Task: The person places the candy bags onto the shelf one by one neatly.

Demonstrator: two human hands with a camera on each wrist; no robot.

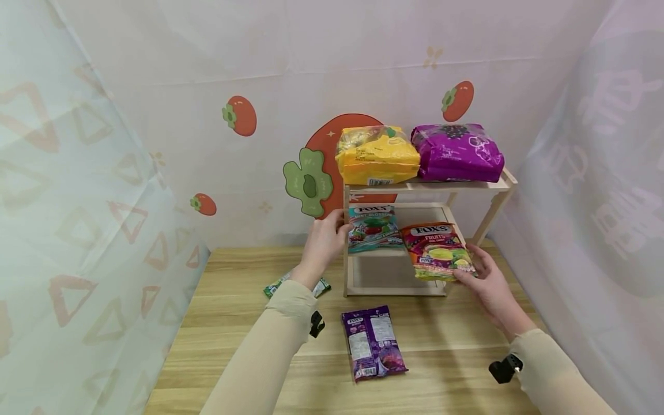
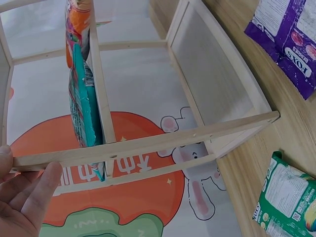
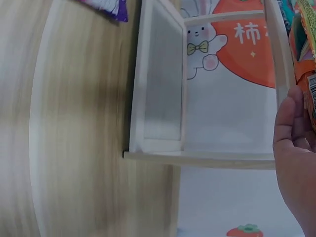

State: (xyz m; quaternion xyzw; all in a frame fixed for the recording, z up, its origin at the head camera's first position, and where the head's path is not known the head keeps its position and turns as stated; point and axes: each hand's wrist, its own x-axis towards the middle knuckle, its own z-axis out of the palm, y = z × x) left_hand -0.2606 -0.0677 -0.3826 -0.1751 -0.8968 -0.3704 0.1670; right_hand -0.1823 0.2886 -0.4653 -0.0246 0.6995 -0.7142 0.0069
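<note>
A small wooden shelf rack point(image 1: 396, 292) stands on the table. At its left front post point(image 2: 84, 154), my left hand point(image 1: 324, 242) holds on, thumb and fingers to either side of the wood. My right hand point(image 1: 490, 285) grips the lower right edge of an orange and yellow Fox's Fruits candy bag point(image 1: 438, 253), which leans on the middle shelf. The right wrist view shows my fingers point(image 3: 286, 118) on that bag's side. Beside it on the same shelf, a teal Fox's Mint Blossom bag point(image 1: 372, 229) stands upright.
A yellow bag point(image 1: 381, 158) and a purple bag point(image 1: 459, 153) lie on the top shelf. On the table, a purple Fox's Berries bag point(image 1: 373, 343) lies in front of the rack, and a green bag point(image 2: 286, 197) lies left of it. Printed cloth walls point(image 1: 259, 46) enclose the table.
</note>
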